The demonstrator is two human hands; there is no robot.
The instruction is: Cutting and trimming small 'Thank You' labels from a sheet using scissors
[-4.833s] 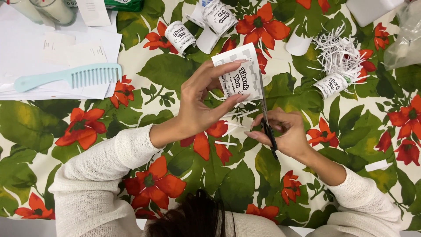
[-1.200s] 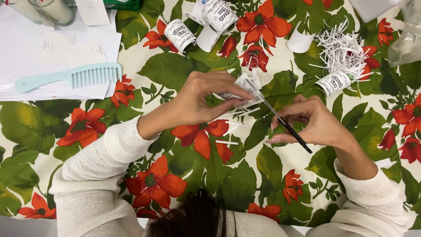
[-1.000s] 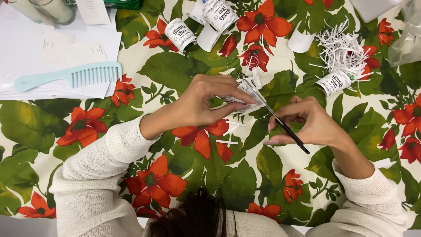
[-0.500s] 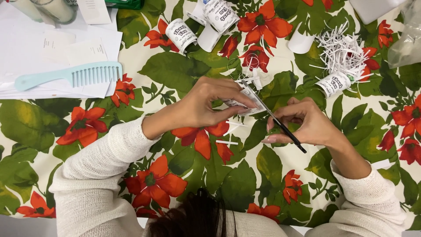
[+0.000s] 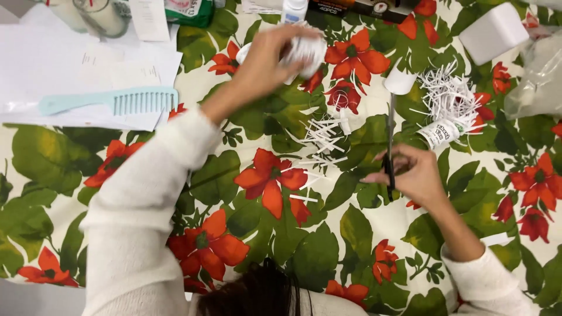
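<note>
My left hand reaches far up the table and closes on a white paper cup among other cups. My right hand stays lower right and holds black scissors, blades pointing away from me. A small fringed paper piece with cut strips lies on the floral tablecloth between my hands. A bigger pile of shredded paper cups sits to the upper right of the scissors.
A pale blue comb lies on white paper sheets at upper left. Glass jars, a white block and a clear plastic bag line the far edge. Dark hair shows at the bottom.
My left hand let go of the fringed cup piece, which now lies on the cloth, and reached up to grab another cup. My right hand stopped cutting, scissors now pointing away.
</note>
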